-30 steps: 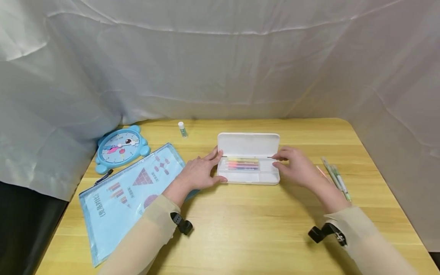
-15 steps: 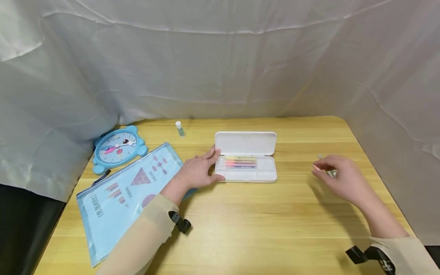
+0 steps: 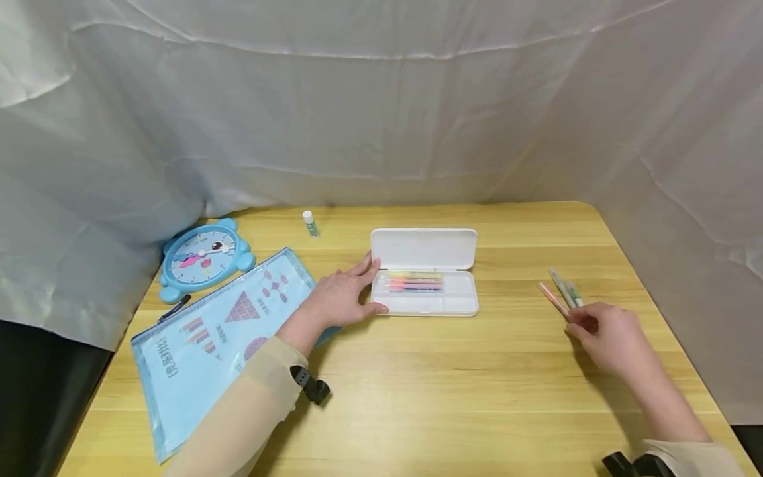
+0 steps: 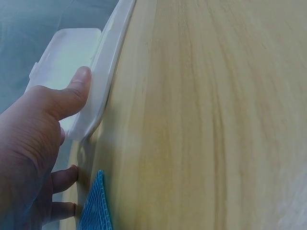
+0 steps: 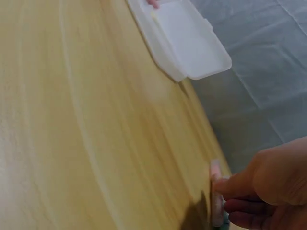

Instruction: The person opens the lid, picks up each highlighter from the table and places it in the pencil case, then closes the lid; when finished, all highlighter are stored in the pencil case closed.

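A white pencil case (image 3: pixel 459 303) lies with its lid (image 3: pixel 423 248) raised, several coloured pens (image 3: pixel 415 282) inside its left part. My left hand (image 3: pixel 336 298) grips the case's left end, thumb at the front corner and index finger near the hinge. In the left wrist view, the thumb (image 4: pixel 76 93) lies over the white side wall and the lower fingers are spread apart. On the right, my right hand (image 3: pixel 614 334) pinches the near end of a pink pen (image 3: pixel 553 298). Green-and-white pens (image 3: pixel 561 288) lie right beside it, their near ends hidden by the hand.
A light-blue zip pouch (image 3: pixel 197 384) lies at the left, partly under my left forearm. Behind it is a blue toy clock (image 3: pixel 205 257). A glue stick (image 3: pixel 310 224) stands near the table's back edge. Grey cloth (image 3: pixel 381 112) hangs behind and at the sides.
My right hand has left the case's right end, moved right to the loose pens, then slid nearer along them and taken the pink one. The left hand stays at the case.
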A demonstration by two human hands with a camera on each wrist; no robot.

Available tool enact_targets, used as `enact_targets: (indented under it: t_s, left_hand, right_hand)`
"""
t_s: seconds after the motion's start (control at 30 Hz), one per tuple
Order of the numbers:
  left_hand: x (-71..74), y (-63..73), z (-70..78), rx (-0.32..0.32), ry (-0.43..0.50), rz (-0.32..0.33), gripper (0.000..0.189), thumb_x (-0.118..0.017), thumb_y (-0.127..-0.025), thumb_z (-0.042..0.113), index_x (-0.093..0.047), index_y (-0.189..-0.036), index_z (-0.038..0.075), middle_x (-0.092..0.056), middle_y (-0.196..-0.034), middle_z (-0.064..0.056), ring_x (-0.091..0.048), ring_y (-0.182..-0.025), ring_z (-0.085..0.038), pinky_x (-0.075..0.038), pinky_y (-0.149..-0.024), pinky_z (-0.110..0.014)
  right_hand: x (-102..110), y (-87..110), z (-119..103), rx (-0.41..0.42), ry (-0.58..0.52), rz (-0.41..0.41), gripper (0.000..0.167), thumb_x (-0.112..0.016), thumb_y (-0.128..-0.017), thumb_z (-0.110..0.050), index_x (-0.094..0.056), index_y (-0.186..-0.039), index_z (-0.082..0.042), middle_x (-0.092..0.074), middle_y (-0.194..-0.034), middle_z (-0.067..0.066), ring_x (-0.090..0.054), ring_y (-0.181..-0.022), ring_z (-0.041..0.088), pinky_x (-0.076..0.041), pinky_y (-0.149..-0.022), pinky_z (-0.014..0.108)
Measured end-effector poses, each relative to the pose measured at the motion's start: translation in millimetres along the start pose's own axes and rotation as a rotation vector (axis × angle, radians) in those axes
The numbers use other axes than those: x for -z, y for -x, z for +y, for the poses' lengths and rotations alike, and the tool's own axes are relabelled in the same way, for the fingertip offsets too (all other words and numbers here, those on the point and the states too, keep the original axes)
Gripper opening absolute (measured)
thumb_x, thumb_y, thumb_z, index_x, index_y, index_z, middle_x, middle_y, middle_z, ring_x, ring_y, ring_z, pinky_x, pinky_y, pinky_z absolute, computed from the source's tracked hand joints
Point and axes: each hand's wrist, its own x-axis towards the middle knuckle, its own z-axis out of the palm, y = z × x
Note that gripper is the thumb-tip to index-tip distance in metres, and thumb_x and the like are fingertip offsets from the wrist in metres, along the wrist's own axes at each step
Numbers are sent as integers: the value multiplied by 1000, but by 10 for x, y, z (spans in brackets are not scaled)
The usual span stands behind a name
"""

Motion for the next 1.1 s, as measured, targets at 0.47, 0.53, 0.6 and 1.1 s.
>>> enact_targets:
  t_s: [0.47, 0.53, 0.6, 1.1]
  left_hand:
    - [-3, 0, -2, -1, 5, -5, 101, -61, -95, 74, -13, -169, 24, -4, -175, 3, -54, -139, -32, -36, -118, -58]
    - [-2, 1, -5, -3, 5, -5, 101, -61, -95, 74, -14, -170, 24, -4, -176, 3, -55, -139, -32, -37, -118, -58]
    - [-1, 2, -9, -2, 5, -7, 101, -60, -95, 74, -13, -169, 24, -4, -175, 3, -55, -139, -32, -36, -118, -58]
    - [-4, -5, -11, -4, 5, -8, 101, -60, -95, 74, -14, -169, 25, -4, -175, 4, -54, -140, -31, -37, -118, -58]
  right_hand:
    - [-69, 6, -15, -52, 29, -26, 20, -83, -85, 2, -76, -100, 11, -73, -78, 9, -68, -71, 31, -54, -64, 48]
    - [-71, 3, -16, -65, 33, -46, 20, -83, -85, 1, -76, -102, 11, -74, -78, 8, -68, -72, 31, -54, -65, 50]
    - [-77, 1, -20, -73, 30, -63, 20, -82, -86, 0, -77, -102, 11, -74, -77, 7, -69, -72, 31, -54, -66, 50]
    - [24, -187, -295, 1, -81, 10, 15, -78, -91, 3, -80, -106, 4, -75, -87, 12, -66, -75, 23, -50, -58, 26]
